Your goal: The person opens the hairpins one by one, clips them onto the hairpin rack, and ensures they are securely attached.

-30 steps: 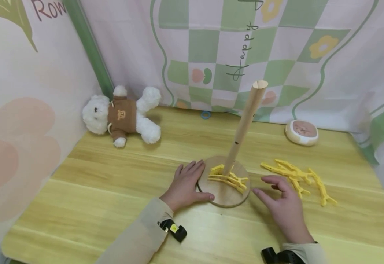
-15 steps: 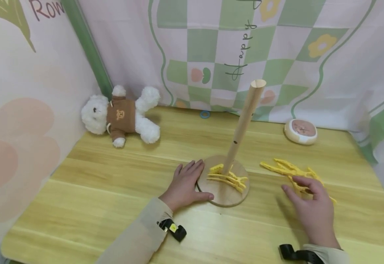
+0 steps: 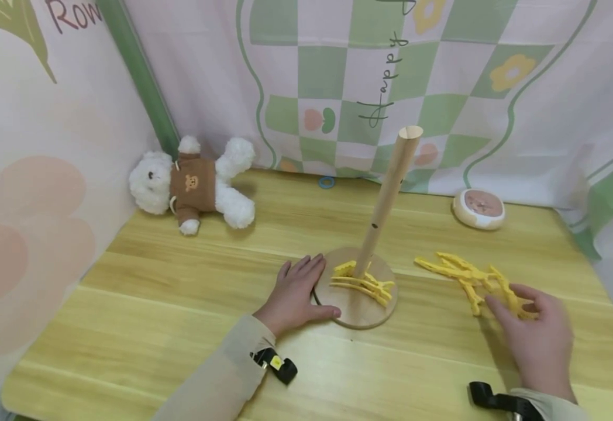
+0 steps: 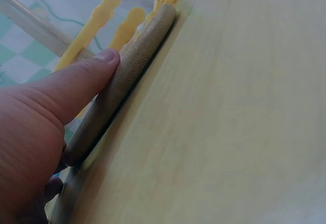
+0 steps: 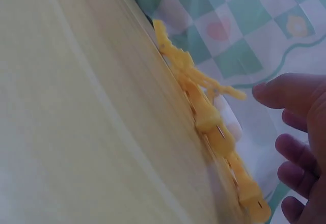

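Observation:
My left hand (image 3: 297, 295) rests against a round wooden base (image 3: 356, 316), fingers spread along its left side. In the left wrist view, the thumb (image 4: 89, 81) touches the rim. A wooden post (image 3: 385, 199) with dark holes rises from the base, tilted to the right in the head view. Yellow branch-shaped plastic pieces (image 3: 361, 286) lie on the base at the post's foot. Several more yellow pieces (image 3: 456, 269) lie on the table to the right. My right hand (image 3: 540, 333) hovers at their near right end, its fingers loosely bent and apart from the pieces (image 5: 209, 122) in the right wrist view.
A white plush toy in a brown shirt (image 3: 195, 184) lies at the back left of the wooden table (image 3: 180, 280). A small blue ring (image 3: 326, 182) is near the back edge. A white rounded device (image 3: 478, 209) stands at the back right, before a printed curtain (image 3: 322, 70).
My right hand has moved rightward from beside the base to the near right end of the loose yellow pieces. The left hand keeps its place on the base.

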{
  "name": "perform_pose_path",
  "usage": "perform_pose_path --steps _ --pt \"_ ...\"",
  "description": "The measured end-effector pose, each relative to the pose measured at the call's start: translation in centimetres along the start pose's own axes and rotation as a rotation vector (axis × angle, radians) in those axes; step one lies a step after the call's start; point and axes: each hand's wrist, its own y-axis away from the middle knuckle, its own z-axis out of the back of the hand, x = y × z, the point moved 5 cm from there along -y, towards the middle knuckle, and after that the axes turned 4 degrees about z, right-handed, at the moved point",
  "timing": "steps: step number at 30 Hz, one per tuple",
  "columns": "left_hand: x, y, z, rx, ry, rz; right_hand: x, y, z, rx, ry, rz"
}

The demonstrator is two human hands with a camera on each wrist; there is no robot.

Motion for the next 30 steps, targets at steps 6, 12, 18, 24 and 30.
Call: perform_pose_path --steps 6,12,18,24,30 --pt "-0.1 0.0 0.1 0.002 0.005 0.002 -1.6 -0.8 1.0 0.067 0.055 -0.059" --pt "-0.2 0.1 0.1 0.003 0.015 0.004 -3.0 -1.1 1.2 0.200 0.151 -0.146" --pt "-0.1 0.0 0.1 0.004 0.012 0.009 -3.7 -1.2 0.9 0.299 0.252 -0.199" --pt "-0.1 0.0 0.1 0.005 0.008 0.012 -3.3 -0.8 1.5 0.230 0.222 -0.195" --pt "-0.1 0.1 0.1 0.010 0.008 0.015 -3.4 -0.7 2.3 0.042 0.067 -0.237"
